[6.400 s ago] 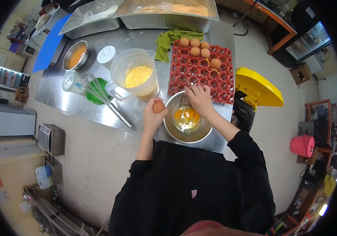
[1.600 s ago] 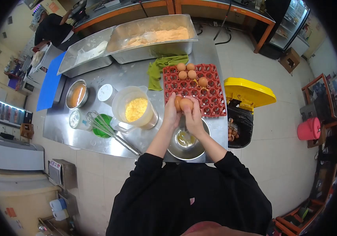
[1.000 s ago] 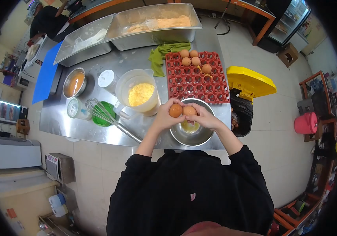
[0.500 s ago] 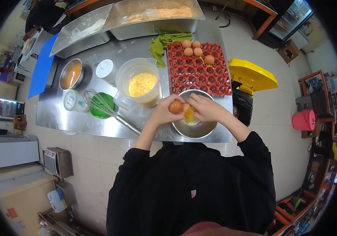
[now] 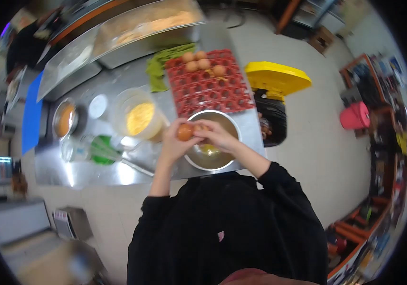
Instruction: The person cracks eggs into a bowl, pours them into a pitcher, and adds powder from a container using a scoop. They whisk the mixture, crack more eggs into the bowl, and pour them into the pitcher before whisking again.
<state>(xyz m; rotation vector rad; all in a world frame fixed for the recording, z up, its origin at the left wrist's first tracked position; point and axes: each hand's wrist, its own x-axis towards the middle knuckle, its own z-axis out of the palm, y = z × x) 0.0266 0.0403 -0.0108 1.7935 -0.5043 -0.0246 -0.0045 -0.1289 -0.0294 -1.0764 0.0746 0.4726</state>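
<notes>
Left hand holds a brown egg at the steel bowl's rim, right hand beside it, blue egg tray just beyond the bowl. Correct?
One error: the egg tray is red, not blue, as the head view shows. The rest holds: the left hand holds a brown egg at the steel bowl's rim, the right hand is beside it, and the tray lies just beyond the bowl.

No lettering, label, brand or number can be read anywhere in this motion-blurred view. A small pink mark [image 5: 221, 235] on the person's black top [image 5: 241, 223], at 6 o'clock, is too small to make out.
</notes>
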